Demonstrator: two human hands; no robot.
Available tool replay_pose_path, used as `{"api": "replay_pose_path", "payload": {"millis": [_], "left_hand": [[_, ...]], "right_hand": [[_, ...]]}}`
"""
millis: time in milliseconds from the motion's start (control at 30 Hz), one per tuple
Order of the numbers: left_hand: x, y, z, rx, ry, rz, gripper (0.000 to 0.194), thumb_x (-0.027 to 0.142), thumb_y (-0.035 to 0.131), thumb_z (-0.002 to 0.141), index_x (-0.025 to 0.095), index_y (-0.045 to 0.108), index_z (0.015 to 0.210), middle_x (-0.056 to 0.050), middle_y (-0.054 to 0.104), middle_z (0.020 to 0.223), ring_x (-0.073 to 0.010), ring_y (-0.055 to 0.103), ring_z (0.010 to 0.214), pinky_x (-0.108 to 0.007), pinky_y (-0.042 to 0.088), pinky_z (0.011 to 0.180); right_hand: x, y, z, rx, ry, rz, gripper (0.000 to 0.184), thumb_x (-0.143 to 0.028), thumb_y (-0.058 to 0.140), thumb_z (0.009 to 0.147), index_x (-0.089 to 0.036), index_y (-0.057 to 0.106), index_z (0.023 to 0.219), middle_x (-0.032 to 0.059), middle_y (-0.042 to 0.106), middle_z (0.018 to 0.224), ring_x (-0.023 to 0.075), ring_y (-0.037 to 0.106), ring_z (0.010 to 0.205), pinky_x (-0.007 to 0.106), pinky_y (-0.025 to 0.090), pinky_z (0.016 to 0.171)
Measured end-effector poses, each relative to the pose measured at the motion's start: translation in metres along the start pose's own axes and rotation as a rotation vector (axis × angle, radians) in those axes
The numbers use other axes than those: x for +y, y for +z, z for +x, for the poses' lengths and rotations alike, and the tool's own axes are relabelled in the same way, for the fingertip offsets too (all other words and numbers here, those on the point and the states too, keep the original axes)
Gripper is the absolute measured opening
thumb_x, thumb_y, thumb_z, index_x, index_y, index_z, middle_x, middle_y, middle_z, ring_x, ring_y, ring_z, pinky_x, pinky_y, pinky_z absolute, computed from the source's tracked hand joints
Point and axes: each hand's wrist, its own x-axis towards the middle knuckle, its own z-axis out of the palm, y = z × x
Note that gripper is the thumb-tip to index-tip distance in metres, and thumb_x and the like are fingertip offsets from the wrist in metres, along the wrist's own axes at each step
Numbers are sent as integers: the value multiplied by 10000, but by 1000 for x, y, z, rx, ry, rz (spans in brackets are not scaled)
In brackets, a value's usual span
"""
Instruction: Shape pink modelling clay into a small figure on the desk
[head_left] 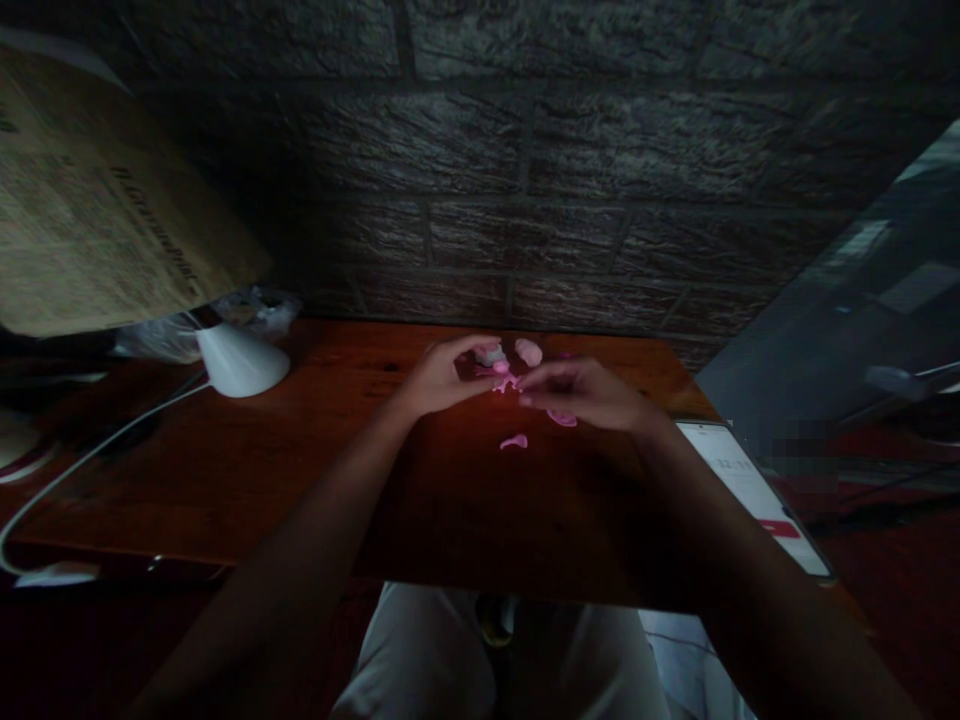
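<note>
Nearest you, past your knees (pixel 427 650), the near edge of the wooden tabletop (pixel 450 500) crosses the view, with a phone (pixel 750 490) lying along its right edge. Beyond the middle of the tabletop, a curved pink piece (pixel 514 441) lies loose, apart from both hands. A little farther, a flat pink piece (pixel 562 418) shows beside and partly behind your right hand (pixel 592 395). Your right fingertips are close together at the right side of a branched pink piece (pixel 504 379); you can't tell from here whether they pinch it. Your left hand (pixel 442 380) curves around its other side, thumb and fingers moderately apart, its hold equally unclear. A grey lump (pixel 492 355) sits just behind the branched piece, and a pale pink lump (pixel 529 352) lies near the far edge. The work looks partway along: several pieces remain separate, though whether any are joined is unclear. Farther left stands a white lamp base (pixel 244 362), before the brick wall (pixel 465 140).
</note>
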Motion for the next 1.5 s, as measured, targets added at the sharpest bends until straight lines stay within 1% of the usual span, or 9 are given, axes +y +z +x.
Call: {"api": "replay_pose_path", "payload": {"millis": [100, 267, 567, 633, 800, 867, 1033, 1167, 1500], "left_hand": [[2, -7, 2, 101, -20, -80, 430, 322, 772, 823, 177, 661, 1212, -102, 760, 1108, -197, 715, 996, -347, 564, 928], [1, -2, 4, 259, -125, -118, 306, 370, 656, 923, 155, 669, 1139, -94, 768, 1016, -186, 729, 939, -311, 578, 869], [-8, 10, 0, 130, 31, -37, 435, 321, 733, 865, 198, 614, 1265, -89, 762, 1075, -195, 719, 978, -364, 572, 907], [-8, 10, -1, 93, 33, -30, 522, 315, 766, 833, 200, 590, 1310, -97, 749, 1107, -203, 712, 1010, -380, 564, 937], [-11, 10, -4, -27, 8, -7, 670, 317, 835, 759, 225, 556, 1362, -111, 721, 1189, -235, 700, 1070, -418, 562, 952], [-13, 10, -5, -41, 2, 13, 660, 313, 842, 753, 222, 569, 1346, -125, 715, 1216, -246, 698, 1085, -433, 558, 956], [-11, 7, -3, -6, 16, -6, 547, 279, 810, 784, 190, 603, 1282, -134, 732, 1176, -240, 704, 1076, -433, 553, 955], [-8, 8, -2, 64, 5, -49, 473, 292, 785, 807, 178, 622, 1235, -121, 748, 1117, -220, 717, 1023, -406, 561, 929], [-5, 8, 3, 208, -73, -123, 231, 291, 647, 920, 185, 661, 1125, -79, 779, 1004, -180, 735, 918, -326, 578, 830]], "right_hand": [[-6, 20, -1, -181, -9, -178, 225, -322, 811, 733, -218, 782, 931, 32, 779, 962, 179, 695, 823, 289, 507, 756], [2, 37, 0, -298, 8, -355, 146, -136, 706, 791, -194, 780, 903, 19, 760, 814, 156, 666, 702, 261, 465, 640], [1, 16, 0, -300, 5, -219, 188, -278, 683, 857, -157, 766, 976, 74, 779, 937, 172, 693, 798, 278, 505, 725], [0, 5, -1, -223, 9, -162, 259, -373, 654, 879, -159, 764, 974, 66, 770, 908, 164, 673, 730, 273, 492, 665], [15, -23, 0, 270, 28, -221, 339, -472, 637, 857, -173, 785, 922, 69, 770, 906, 204, 667, 785, 315, 485, 718], [20, -27, 1, 306, 49, -262, 332, -466, 650, 843, -174, 790, 914, 72, 774, 898, 219, 672, 797, 330, 483, 739], [7, -9, -2, -68, 18, -145, 341, -449, 673, 846, -166, 772, 1008, 64, 772, 939, 199, 682, 826, 313, 494, 767], [-4, 17, -2, -311, 25, -288, 271, -327, 758, 799, -154, 769, 1008, 64, 769, 929, 172, 673, 787, 278, 487, 716], [4, 21, 1, -348, -32, -333, 135, -156, 649, 834, -157, 760, 911, 60, 756, 873, 173, 673, 774, 292, 491, 719]]}}
